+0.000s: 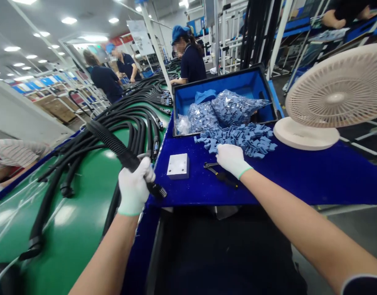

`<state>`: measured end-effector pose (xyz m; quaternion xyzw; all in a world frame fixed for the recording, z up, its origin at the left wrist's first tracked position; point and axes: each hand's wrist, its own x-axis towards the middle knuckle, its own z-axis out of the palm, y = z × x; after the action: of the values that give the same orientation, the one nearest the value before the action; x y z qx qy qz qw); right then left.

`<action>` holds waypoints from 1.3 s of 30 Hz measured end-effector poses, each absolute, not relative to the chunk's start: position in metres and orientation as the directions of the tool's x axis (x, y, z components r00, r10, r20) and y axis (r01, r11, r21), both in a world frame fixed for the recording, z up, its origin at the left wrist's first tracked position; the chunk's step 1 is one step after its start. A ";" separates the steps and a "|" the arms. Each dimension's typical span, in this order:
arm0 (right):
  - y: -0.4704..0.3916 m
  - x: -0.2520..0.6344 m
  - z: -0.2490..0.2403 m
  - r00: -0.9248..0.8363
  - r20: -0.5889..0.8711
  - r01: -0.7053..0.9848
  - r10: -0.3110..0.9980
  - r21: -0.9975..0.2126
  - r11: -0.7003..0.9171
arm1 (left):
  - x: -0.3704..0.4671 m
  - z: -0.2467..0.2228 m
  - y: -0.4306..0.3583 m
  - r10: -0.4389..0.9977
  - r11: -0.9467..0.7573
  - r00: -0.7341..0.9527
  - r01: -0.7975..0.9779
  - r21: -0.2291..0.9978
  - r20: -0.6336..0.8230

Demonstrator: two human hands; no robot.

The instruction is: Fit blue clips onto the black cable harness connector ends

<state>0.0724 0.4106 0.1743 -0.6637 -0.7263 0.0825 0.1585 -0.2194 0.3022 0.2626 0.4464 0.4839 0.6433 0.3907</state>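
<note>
My left hand (134, 184), in a white glove, is wrapped round a black corrugated hose (110, 137) whose end with a metal spring (161, 191) points toward the blue table. My right hand (231, 159), also gloved, touches the near left edge of a pile of small blue plastic clips (250, 139); its fingertips are too small to show whether a clip is between them. Pliers (223, 177) with black and yellow handles lie beside it. Between my hands a silver metal block (178, 166) rests on the table.
Behind the pile, a tilted blue crate (257, 84) holds bags of blue clips (234, 106). A white fan (332, 98) stands at the right. Black hoses lie along the green conveyor (80, 213) at the left. Several people are around the line.
</note>
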 end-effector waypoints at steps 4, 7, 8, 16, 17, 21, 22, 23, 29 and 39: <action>0.416 0.075 0.160 -0.130 0.177 0.909 0.976 -0.371 0.188 | -0.220 0.272 0.351 0.883 -0.406 -0.235 0.048 0.913 0.405; 0.419 0.084 0.149 -0.249 0.274 0.795 0.929 -0.490 0.358 | -0.219 0.266 0.380 0.878 -0.438 -0.182 0.064 0.897 0.442; 0.421 0.086 0.146 -0.293 0.311 0.726 0.904 -0.543 0.422 | -0.219 0.262 0.387 0.885 -0.429 -0.171 0.065 0.901 0.434; 0.423 0.087 0.151 -0.190 0.232 0.499 0.954 -0.814 0.298 | -0.218 0.229 0.401 0.887 -0.391 -0.216 0.120 0.913 0.408; 0.419 0.083 0.158 -0.187 0.212 0.473 0.959 -0.836 0.277 | -0.218 0.228 0.400 0.882 -0.390 -0.225 0.149 0.909 0.415; 0.407 0.047 0.190 -0.393 0.316 0.379 0.864 -0.800 0.466 | -0.217 0.231 0.399 0.901 -0.347 -0.192 0.222 0.911 0.390; 0.406 0.034 0.197 -0.460 0.344 0.352 0.819 -0.776 0.524 | -0.218 0.232 0.399 0.910 -0.331 -0.179 0.230 0.915 0.375; 0.406 0.020 0.203 -0.520 0.354 0.319 0.778 -0.764 0.561 | -0.219 0.234 0.399 0.915 -0.320 -0.171 0.241 0.916 0.365; 0.421 -0.053 0.214 -0.642 0.302 0.255 0.704 -0.782 0.568 | -0.229 0.233 0.405 0.911 -0.311 -0.179 0.290 0.905 0.370; 0.449 -0.069 0.193 -0.707 0.173 0.227 0.686 -0.863 0.451 | -0.229 0.229 0.404 0.939 -0.299 -0.111 0.198 0.933 0.325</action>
<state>-0.0690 0.4488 0.1926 -0.2814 -0.8113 0.4418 0.2597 -0.2289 0.4042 0.2292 0.5791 0.4909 0.5606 0.3307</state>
